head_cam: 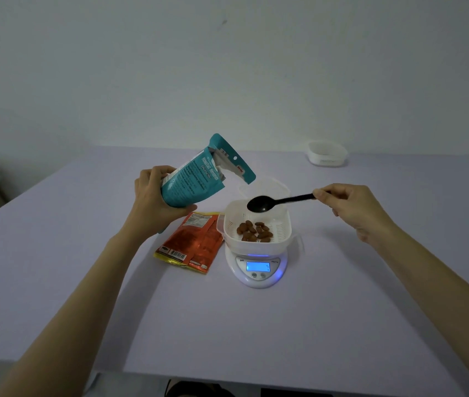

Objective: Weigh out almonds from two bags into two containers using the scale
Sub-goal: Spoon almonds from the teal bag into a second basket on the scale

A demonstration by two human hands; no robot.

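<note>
My left hand (156,200) grips a teal almond bag (196,179), torn open at the top and tilted toward the right. My right hand (350,209) pinches the handle of a black plastic spoon (273,202), whose empty bowl hovers over a white container (256,224). That container holds several almonds (254,232) and sits on a white digital scale (257,267) with a lit blue display. An orange-red almond bag (191,245) lies flat on the table, left of the scale. A second white container (327,153) stands at the far right of the table.
The lilac table (227,325) runs from the near edge to the white wall behind. A clear lid or tray (270,187) shows just behind the container on the scale. Something dark sits below the near table edge.
</note>
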